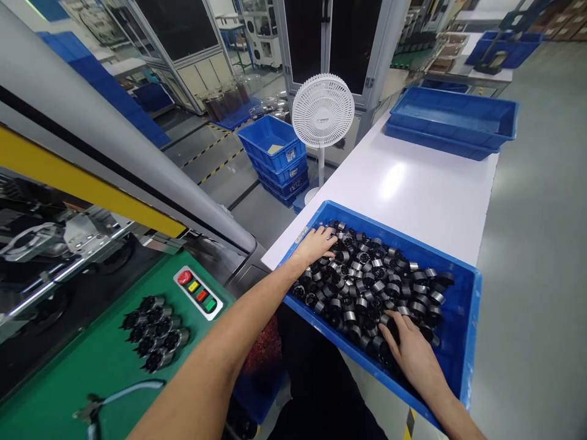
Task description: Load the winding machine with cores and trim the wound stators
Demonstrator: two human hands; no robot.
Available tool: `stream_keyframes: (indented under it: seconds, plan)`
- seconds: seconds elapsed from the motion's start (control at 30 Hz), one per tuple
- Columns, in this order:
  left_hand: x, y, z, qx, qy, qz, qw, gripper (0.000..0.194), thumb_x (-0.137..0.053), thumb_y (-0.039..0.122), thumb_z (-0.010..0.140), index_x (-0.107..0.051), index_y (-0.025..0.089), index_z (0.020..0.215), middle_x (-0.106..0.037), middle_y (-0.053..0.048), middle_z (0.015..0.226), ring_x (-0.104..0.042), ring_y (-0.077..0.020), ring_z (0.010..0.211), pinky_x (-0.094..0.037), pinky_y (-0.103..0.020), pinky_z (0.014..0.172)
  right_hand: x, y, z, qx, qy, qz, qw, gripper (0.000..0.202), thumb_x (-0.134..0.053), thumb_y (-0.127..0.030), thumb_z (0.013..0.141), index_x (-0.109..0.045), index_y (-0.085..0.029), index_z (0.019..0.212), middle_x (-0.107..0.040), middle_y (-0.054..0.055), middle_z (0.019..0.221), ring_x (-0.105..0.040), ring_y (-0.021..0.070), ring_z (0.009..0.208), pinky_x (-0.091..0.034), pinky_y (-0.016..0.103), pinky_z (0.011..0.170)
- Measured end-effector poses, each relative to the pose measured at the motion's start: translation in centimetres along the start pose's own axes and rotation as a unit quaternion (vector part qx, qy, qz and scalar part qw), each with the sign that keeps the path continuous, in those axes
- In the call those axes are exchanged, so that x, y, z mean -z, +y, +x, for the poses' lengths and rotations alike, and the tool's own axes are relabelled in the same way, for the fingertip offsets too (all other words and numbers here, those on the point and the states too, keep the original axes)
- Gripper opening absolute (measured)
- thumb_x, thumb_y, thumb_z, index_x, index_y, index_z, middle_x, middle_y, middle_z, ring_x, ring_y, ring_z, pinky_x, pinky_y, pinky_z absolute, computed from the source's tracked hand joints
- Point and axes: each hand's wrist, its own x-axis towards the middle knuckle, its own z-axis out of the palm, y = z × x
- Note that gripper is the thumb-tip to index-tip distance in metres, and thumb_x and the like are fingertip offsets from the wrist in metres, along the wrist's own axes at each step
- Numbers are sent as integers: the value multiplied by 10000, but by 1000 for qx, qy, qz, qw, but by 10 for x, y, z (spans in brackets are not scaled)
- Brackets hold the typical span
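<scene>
A blue plastic bin (472,330) holds a heap of small black cylindrical parts with silver metal bands (367,269). My left hand (316,244) reaches over the bin's left wall, its fingers spread on the parts there. Near the bin's front side, my right hand (408,345) curls its thumb and fingers around a black cylindrical part (390,327); the fingers partly hide it.
The bin sits on a white table (367,177), with stacked blue bins (454,116) farther back. To the left, a green work surface (114,360) bears similar parts (158,333), pliers (119,394) and a button panel (198,293). A white fan (323,110) stands behind.
</scene>
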Motion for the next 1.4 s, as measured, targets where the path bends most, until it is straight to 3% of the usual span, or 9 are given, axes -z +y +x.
stream_keyframes:
  seconds: [0.33,0.57,0.7,0.83,0.97,1.07,1.17,1.3,1.4]
  plan:
    - [12,5,-3,42,-33,-19,998,455,-790,447,1129,-715,193,1499,-711,-148,1539,-741,-330,1319,-668,-568,1103,12,-13,-12,-46,-24,12,999,675,-294,-747,1175,-609,-267,1531,-739,122,1387,-698,479,1252,-623,646,923]
    - [19,4,5,98,-51,-142,984,458,-802,431,1121,-711,195,1503,-708,-146,1537,-747,-324,1296,-677,-556,1082,21,-19,3,-93,-12,106,990,747,-430,-816,1086,-651,-228,1492,-720,163,1482,-725,478,1232,-596,608,972]
    - [37,3,8,151,-29,-300,942,402,-808,429,1116,-741,187,1430,-736,-134,1474,-751,-311,1268,-673,-545,1076,34,-23,9,-139,-13,200,970,803,-519,-930,1064,-676,-256,1471,-748,46,1010,-726,347,732,-588,499,760]
    - [63,23,-12,205,31,-530,822,410,-653,513,1181,-737,202,1434,-784,-108,1360,-779,-226,1001,-681,-415,905,41,-27,15,-173,-4,299,939,910,-668,-1012,955,-636,-210,1383,-618,-20,856,-614,262,562,-562,429,607]
    - [84,64,-61,220,58,-749,622,538,-468,586,1146,-709,246,1486,-816,-107,1263,-669,-133,699,-543,-263,617,45,-37,19,-185,-27,403,896,936,-846,-1043,791,-670,-212,1183,-618,35,836,-625,302,743,-539,357,502]
    - [96,95,-113,229,72,-850,470,576,-647,656,992,-737,223,1361,-803,-121,1153,-540,-100,612,-411,-214,524,53,-54,17,-197,-58,474,856,890,-933,-1014,753,-680,-213,1050,-630,66,840,-540,241,690,-498,297,487]
    - [107,117,-165,243,89,-903,342,540,-829,615,860,-762,202,1201,-768,-98,1041,-400,-68,550,-307,-198,478,65,-79,11,-197,-90,524,824,911,-1050,-910,731,-744,-191,1198,-615,45,847,-444,172,624,-464,240,473]
    - [125,132,-223,264,115,-932,222,436,-856,542,907,-801,189,1156,-746,-70,953,-293,-47,505,-252,-185,451,83,-130,0,-143,-145,585,785,865,-1129,-655,855,-746,-271,1529,-608,7,845,-442,123,579,-443,169,476]
    - [142,139,-258,271,149,-936,167,383,-846,525,952,-825,206,1163,-748,-64,940,-315,-49,500,-262,-173,444,97,-181,-8,-52,-200,627,751,596,-1076,-504,988,-798,-325,1484,-627,3,823,-477,93,512,-429,149,466]
